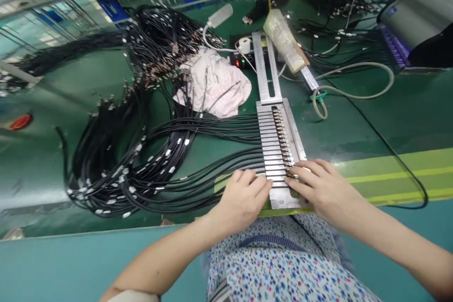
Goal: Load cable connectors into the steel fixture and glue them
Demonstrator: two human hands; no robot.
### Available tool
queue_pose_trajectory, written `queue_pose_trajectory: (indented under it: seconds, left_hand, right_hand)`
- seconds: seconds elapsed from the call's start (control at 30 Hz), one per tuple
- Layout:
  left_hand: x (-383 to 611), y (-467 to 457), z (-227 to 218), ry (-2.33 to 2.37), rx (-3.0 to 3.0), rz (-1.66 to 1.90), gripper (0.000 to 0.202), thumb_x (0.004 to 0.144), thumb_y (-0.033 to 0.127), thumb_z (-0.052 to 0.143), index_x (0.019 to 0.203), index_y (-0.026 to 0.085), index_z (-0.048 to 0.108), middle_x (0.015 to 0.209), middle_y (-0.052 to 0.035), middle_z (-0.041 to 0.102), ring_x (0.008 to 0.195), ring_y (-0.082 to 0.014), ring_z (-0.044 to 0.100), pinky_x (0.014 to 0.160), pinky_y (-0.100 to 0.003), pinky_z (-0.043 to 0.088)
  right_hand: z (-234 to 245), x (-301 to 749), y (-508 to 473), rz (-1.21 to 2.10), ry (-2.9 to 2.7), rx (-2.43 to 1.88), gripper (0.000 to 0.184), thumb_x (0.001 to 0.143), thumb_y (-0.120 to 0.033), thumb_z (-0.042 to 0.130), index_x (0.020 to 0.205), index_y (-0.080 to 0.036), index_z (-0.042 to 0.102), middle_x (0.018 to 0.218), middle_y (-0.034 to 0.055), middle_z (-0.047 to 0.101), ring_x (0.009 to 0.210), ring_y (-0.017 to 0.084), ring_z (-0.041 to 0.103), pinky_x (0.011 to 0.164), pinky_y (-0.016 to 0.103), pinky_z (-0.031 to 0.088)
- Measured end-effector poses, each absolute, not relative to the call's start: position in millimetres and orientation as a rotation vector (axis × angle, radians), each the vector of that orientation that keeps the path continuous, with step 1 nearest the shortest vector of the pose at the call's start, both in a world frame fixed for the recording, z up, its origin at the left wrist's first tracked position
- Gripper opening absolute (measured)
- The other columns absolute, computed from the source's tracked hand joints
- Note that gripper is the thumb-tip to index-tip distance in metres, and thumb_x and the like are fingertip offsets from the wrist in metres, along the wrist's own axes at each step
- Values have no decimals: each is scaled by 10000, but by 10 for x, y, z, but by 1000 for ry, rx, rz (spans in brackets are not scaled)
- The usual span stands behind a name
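A long metal fixture lies on the green bench, with several black cables laid side by side in its slots, their copper-coloured connector ends lined up in a row. My left hand rests at the fixture's near left edge, fingers curled over the nearest cables. My right hand sits at the fixture's near right side, fingertips pinched at the nearest connector ends. What the fingertips grip is too small to make out.
A big tangle of black cables with white tags covers the left of the bench. A pink cloth, a small lamp, a wrapped tool with a grey hose and a grey machine stand behind.
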State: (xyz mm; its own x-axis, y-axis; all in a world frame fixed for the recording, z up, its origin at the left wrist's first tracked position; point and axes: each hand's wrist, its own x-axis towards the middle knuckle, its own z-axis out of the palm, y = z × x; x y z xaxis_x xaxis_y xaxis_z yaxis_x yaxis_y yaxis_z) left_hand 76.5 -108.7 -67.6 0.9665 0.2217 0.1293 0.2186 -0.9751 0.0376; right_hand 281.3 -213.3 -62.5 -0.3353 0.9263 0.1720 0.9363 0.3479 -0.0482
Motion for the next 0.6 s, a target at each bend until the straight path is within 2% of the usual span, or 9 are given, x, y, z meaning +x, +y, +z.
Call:
queue_pose_trajectory:
  seconds: [0.13,0.2,0.27,0.37,0.4,0.47,0.5,0.53,0.6]
  left_hand:
    - [765,-1147,-720,320,3129,353,217,938,204,360,1012,154,558,835,-47,554,753,-178,422,625,-346,263]
    - [766,-1153,-770,310,3154,412,185,927,197,382,972,154,556,782,-36,533,721,-169,422,609,-341,255]
    - [770,-1156,-841,332,3168,466,151,914,206,412,953,163,551,754,-31,520,704,-165,428,599,-337,250]
    - [793,-1168,-985,380,3166,585,128,884,237,464,951,175,554,751,-37,528,687,-162,446,589,-336,254]
    - [811,-1170,-1039,395,3164,650,132,869,242,482,952,175,561,748,-40,535,678,-162,453,586,-338,261]
    - [873,-1163,-1138,427,3166,772,137,840,242,511,940,180,581,715,-46,548,644,-165,467,566,-344,278]
    - [917,-1154,-1177,445,3181,779,123,830,238,520,914,187,595,672,-46,545,612,-165,469,542,-343,283]
    - [966,-1141,-1205,442,3208,726,95,823,228,528,866,200,607,614,-45,532,572,-164,463,512,-336,282]
    - [1063,-1113,-1216,390,3274,504,86,819,202,546,774,234,612,537,-48,512,538,-169,469,472,-322,297]
  right_hand:
    - [-557,2859,-1937,-102,-2401,-1669,379,663,-24,456,935,-218,635,905,68,650,905,266,551,761,426,389]
    - [-379,2762,-1602,-63,-2411,-1646,531,654,-24,433,1122,-229,581,822,52,663,774,231,584,697,380,403]
    - [-71,2559,-1117,109,-2427,-1694,692,696,-33,401,1369,-189,354,799,57,672,675,200,600,620,323,413]
    - [500,2161,-256,441,-2275,-1858,734,788,-99,427,1449,-177,117,950,124,659,773,225,625,634,315,446]
    - [674,2043,24,489,-2250,-1879,759,791,-120,469,1448,-155,90,977,145,648,788,230,625,630,314,461]
    - [936,1867,516,558,-2214,-1916,681,817,-171,527,1411,-113,197,977,147,636,764,202,623,633,310,491]
    - [1017,1812,715,607,-2191,-1947,562,852,-221,523,1359,-120,303,986,122,626,762,178,619,647,315,508]
    - [1064,1777,881,650,-2172,-1976,436,876,-286,514,1275,-144,412,1016,88,608,786,159,612,671,325,522]
    - [1072,1754,1117,698,-2134,-2004,336,881,-329,515,1164,-148,504,1055,70,586,842,156,602,712,344,527]
